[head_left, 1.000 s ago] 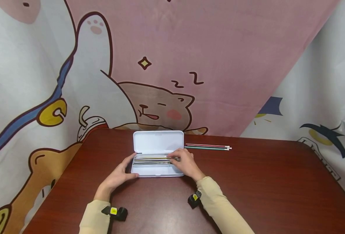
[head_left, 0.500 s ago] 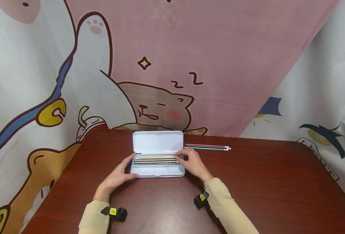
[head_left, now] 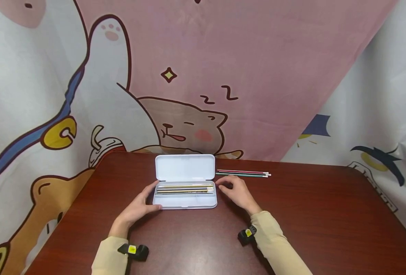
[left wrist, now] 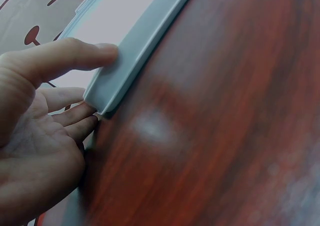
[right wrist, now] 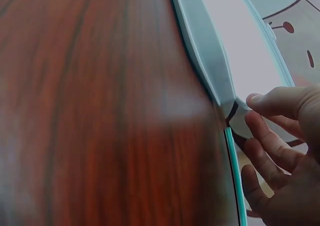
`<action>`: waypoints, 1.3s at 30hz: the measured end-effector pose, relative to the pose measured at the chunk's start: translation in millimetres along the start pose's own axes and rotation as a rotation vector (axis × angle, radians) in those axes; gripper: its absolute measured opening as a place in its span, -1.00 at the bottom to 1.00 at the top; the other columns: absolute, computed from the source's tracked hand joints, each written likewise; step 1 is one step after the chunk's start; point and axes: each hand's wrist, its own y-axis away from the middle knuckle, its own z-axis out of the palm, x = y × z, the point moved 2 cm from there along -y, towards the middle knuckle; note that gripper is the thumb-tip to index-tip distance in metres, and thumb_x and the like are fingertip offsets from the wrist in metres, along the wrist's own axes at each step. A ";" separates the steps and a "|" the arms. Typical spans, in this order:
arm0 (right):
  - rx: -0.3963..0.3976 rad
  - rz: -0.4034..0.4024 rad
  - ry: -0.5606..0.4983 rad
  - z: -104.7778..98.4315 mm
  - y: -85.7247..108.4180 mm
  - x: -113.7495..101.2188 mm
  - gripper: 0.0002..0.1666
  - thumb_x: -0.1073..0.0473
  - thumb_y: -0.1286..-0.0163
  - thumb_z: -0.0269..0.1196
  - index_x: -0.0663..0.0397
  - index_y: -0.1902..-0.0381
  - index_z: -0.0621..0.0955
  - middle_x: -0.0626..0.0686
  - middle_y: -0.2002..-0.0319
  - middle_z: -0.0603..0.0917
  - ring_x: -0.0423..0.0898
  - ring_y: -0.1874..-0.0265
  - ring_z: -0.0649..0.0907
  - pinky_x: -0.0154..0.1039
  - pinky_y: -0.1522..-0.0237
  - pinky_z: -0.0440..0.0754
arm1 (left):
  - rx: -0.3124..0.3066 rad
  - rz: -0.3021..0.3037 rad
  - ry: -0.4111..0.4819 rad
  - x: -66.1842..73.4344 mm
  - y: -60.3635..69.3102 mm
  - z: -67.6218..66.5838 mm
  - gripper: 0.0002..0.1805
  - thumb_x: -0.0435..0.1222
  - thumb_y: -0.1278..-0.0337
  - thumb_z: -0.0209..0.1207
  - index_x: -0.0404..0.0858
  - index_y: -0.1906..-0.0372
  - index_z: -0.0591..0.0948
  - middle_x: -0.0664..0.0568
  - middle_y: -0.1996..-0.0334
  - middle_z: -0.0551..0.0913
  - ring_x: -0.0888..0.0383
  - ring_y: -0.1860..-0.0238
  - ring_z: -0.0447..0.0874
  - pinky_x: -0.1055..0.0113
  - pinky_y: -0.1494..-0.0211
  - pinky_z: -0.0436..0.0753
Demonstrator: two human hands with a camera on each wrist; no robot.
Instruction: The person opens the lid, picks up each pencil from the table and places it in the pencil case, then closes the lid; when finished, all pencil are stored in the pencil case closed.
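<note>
A white pencil case (head_left: 175,201) lies on the table with its lid (head_left: 185,167) raised at the back. Several pencils (head_left: 185,189) lie lengthwise in its rear compartment. My left hand (head_left: 138,205) holds the case's left end, the thumb (left wrist: 102,54) on the front rim and the other fingers along the side. Just off the right end, my right hand (head_left: 240,194) hovers with bent, relaxed fingers and nothing between them. In the right wrist view its fingertips appear close to the case's corner; whether they touch it I cannot tell.
Several loose pencils (head_left: 244,173), red and green among them, lie on the dark wooden table (head_left: 313,214) behind my right hand. A printed cartoon cloth (head_left: 258,76) hangs behind the table. Each wrist carries a small black camera (head_left: 247,235).
My right hand has let go of the pencils in the case and drawn back to the right, past the case's end. My left hand has stayed at the left end.
</note>
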 end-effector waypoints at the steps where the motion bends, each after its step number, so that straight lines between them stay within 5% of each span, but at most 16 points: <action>1: 0.001 0.006 0.004 -1.8 0.9 1.2 -0.82 0.37 -0.22 0.32 0.11 0.21 0.72 0.01 0.19 0.68 -0.01 0.10 0.61 -0.01 0.01 0.52 | 0.001 -0.002 -0.002 0.0 0.1 0.1 -0.02 -0.40 0.04 0.37 -0.21 -0.50 0.10 -0.25 -0.45 0.05 -0.17 -0.44 -0.07 -0.16 -0.40 -0.12; 21: 0.066 0.063 0.083 -49.8 18.2 35.7 -0.72 0.35 -0.25 0.31 0.18 0.05 0.67 0.16 0.01 0.64 0.15 -0.11 0.53 0.13 -0.13 0.40 | -0.001 0.010 0.007 0.4 -0.1 -0.2 -0.02 -0.42 0.05 0.36 -0.24 -0.49 0.11 -0.26 -0.46 0.03 -0.16 -0.44 -0.09 -0.15 -0.40 -0.15; 39: 0.136 0.120 0.072 -88.2 29.0 58.5 -0.64 0.32 -0.29 0.28 0.24 -0.06 0.60 0.27 -0.03 0.58 0.22 -0.07 0.51 0.17 -0.11 0.37 | -0.004 0.010 0.003 0.9 0.3 0.1 -0.02 -0.42 0.04 0.37 -0.23 -0.50 0.10 -0.27 -0.46 0.02 -0.17 -0.45 -0.13 -0.17 -0.40 -0.16</action>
